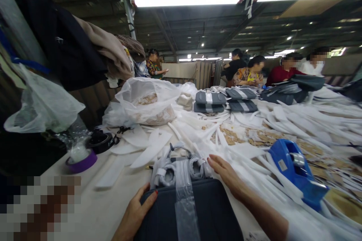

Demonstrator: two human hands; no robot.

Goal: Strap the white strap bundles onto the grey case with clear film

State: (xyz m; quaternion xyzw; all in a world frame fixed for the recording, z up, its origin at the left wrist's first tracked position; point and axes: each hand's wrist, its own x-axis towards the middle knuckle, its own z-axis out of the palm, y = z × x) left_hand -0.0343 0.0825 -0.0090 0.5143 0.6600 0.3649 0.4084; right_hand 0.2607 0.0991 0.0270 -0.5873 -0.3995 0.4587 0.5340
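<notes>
A dark navy bag (215,203) lies on the table right in front of me, with a band of clear tape (185,192) running down its middle. At its far end, wrapped straps or handles (169,173) in white foam are bundled under the tape. My left hand (135,211) grips the bag's left edge, thumb on top and fingers along the side. Stretched out flat, the fingers of my right hand (227,173) rest against or just beside the right end of the wrapped bundle; whether they touch is hard to tell.
A blue tape dispenser (291,169) stands to the right among white foam strips (263,173) and brown paper scraps (260,139). Taped dark bags (210,98) are stacked farther back. A purple tape roll (82,162) and plastic bag (149,101) lie left. Several people work beyond.
</notes>
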